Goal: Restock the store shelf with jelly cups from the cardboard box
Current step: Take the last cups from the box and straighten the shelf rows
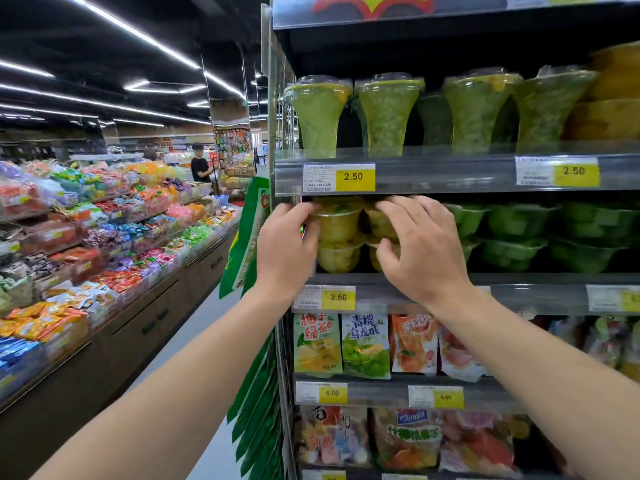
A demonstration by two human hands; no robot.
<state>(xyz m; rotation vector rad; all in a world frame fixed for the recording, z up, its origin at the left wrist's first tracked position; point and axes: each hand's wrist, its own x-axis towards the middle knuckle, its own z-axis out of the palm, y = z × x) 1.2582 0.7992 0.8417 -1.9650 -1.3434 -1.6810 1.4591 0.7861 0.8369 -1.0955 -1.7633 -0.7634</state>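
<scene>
Placing step, box out of view. Person's left hand (pixel 285 244) curls round the upper clear plastic cup of yellow jelly (pixel 335 223), stacked on another at the grey metal shelf's (pixel 519 292) left end. Right hand (pixel 420 247), just right of it, has half-curled fingers touching the neighbouring yellow stack (pixel 381 225); whether it actually pinches one, cannot tell. Next probably: square stacks, let go. Green cups (pixel 512 233) further right.
</scene>
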